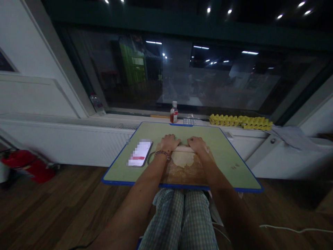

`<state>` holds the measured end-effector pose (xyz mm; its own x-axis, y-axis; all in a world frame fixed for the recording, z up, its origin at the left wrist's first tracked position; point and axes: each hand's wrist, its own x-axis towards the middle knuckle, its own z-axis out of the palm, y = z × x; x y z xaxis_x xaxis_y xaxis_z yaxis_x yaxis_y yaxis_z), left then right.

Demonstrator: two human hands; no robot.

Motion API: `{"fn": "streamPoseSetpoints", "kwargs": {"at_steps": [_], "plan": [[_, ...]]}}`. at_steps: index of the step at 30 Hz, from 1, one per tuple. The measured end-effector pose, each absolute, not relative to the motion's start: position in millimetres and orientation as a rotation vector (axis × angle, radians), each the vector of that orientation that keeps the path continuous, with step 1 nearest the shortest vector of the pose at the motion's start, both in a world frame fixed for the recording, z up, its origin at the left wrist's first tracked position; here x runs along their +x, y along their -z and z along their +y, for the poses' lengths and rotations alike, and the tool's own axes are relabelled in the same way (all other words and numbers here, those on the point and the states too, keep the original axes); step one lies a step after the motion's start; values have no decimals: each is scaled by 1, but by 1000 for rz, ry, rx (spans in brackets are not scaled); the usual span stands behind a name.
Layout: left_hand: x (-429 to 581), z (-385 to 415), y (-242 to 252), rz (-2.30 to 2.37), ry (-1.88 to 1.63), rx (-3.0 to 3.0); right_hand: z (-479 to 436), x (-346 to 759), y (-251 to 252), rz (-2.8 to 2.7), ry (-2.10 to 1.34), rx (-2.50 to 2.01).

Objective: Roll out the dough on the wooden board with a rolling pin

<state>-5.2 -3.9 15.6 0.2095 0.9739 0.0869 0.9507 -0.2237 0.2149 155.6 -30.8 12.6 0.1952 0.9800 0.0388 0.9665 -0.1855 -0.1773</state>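
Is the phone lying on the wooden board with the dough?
No, the phone lies on the green table, left of the wooden board and dough.

Head-worn view, looking forward and down, close above lap table (229, 152), facing window (182, 76)

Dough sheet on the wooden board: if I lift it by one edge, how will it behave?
Probably floppy: the dough looks rolled thin beside the rolling pin, so it should sag or stretch. It lies flush on the wooden board, so it may cling and tear.
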Motion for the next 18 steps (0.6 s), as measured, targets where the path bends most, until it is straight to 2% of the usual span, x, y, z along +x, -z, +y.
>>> {"fn": "streamPoseSetpoints", "kwargs": {"at_steps": [18], "plan": [[-7,-26,-27,1825,-188,2447,-50,149,-23,-2181,-8,-2262]]}}
